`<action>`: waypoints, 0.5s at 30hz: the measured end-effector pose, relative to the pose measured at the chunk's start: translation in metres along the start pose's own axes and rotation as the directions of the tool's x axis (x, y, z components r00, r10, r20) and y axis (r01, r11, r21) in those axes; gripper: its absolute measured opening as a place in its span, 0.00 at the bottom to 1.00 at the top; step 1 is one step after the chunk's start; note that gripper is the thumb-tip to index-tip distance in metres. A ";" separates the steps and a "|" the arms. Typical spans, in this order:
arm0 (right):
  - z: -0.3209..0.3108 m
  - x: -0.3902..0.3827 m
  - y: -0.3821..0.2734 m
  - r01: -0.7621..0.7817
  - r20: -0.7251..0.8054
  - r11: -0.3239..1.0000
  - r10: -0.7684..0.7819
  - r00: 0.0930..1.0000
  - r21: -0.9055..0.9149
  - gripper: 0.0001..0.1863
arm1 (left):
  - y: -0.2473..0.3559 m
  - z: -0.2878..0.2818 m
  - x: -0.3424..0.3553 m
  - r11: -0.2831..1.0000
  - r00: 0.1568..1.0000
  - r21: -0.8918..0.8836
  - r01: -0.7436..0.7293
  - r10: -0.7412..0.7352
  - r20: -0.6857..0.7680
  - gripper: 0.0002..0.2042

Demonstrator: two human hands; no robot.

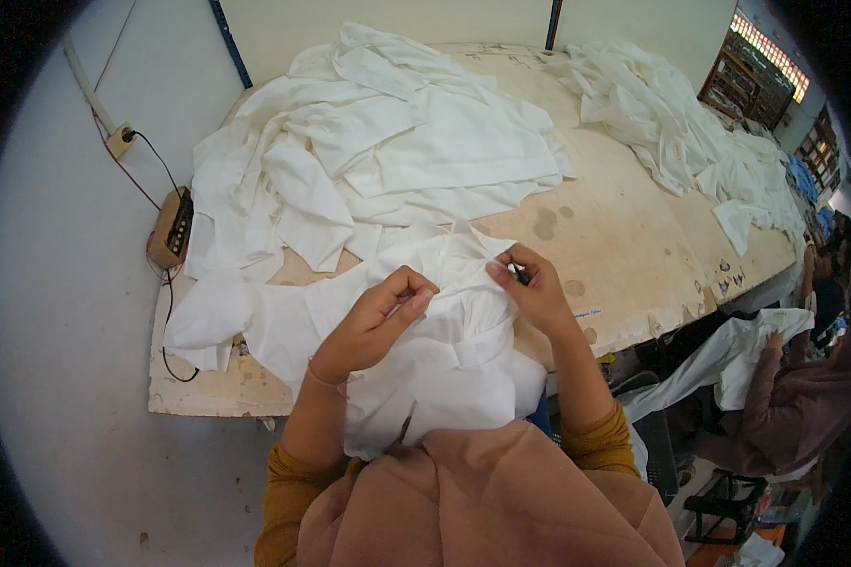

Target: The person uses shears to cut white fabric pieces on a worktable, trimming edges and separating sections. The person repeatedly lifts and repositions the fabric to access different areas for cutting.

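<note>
A white garment (444, 345) with gathers and a buttoned-looking band lies over the near table edge and across my lap. My left hand (373, 321) is above its left part, thumb and fingers pinched together; anything between them is too small to make out. At the garment's upper right edge, my right hand (536, 288) pinches the cloth between thumb and forefinger. A small dark tool (520, 275), mostly hidden, sits within the curled fingers of that hand. Lower down, a slim dark pointed thing (408, 420) shows against the white cloth near my lap.
A big heap of white garments (378, 132) covers the back left of the worn wooden table (624, 283). Another white pile (671, 132) lies at the far right. A power strip (170, 227) with cables hangs at the left wall. To the right, another person (799, 406) handles white cloth.
</note>
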State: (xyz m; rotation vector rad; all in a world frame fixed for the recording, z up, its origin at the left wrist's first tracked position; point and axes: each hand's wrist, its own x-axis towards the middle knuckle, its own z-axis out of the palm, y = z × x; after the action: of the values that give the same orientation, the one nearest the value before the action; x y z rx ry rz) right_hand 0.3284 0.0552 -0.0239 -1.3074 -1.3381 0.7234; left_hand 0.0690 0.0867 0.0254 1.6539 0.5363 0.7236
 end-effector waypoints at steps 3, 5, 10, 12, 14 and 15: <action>0.008 -0.002 -0.011 0.276 -0.160 0.946 -0.304 0.939 -0.172 0.12 | -0.015 0.004 -0.001 0.996 0.997 -0.094 -0.011 0.004 -0.071 0.05; -0.006 -0.012 -0.023 0.300 0.017 0.954 -0.300 0.954 -0.020 0.11 | -0.016 0.004 -0.002 0.991 0.995 -0.133 -0.008 -0.006 -0.104 0.05; -0.020 -0.017 -0.005 0.298 0.048 0.949 -0.294 0.955 -0.100 0.11 | -0.018 0.003 -0.001 0.994 0.991 -0.089 -0.059 0.047 -0.128 0.05; -0.024 -0.021 -0.001 0.176 -0.170 0.973 -0.149 0.974 0.152 0.08 | -0.017 0.005 0.000 0.993 0.985 -0.083 -0.085 0.072 -0.157 0.06; -0.027 -0.026 0.001 0.166 -0.239 0.935 -0.092 0.967 0.315 0.06 | -0.017 0.006 0.000 0.989 0.978 -0.095 -0.114 0.095 -0.186 0.07; -0.028 -0.028 -0.003 0.201 -0.220 0.915 -0.128 0.967 0.351 0.06 | -0.017 0.006 0.000 0.990 0.980 -0.100 -0.097 0.078 -0.185 0.07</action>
State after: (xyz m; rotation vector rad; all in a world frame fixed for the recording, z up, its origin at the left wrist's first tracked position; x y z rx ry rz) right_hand 0.3482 0.0215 -0.0218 -0.9227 -1.0767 0.6748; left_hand 0.0739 0.0857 0.0078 1.5267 0.5450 0.9583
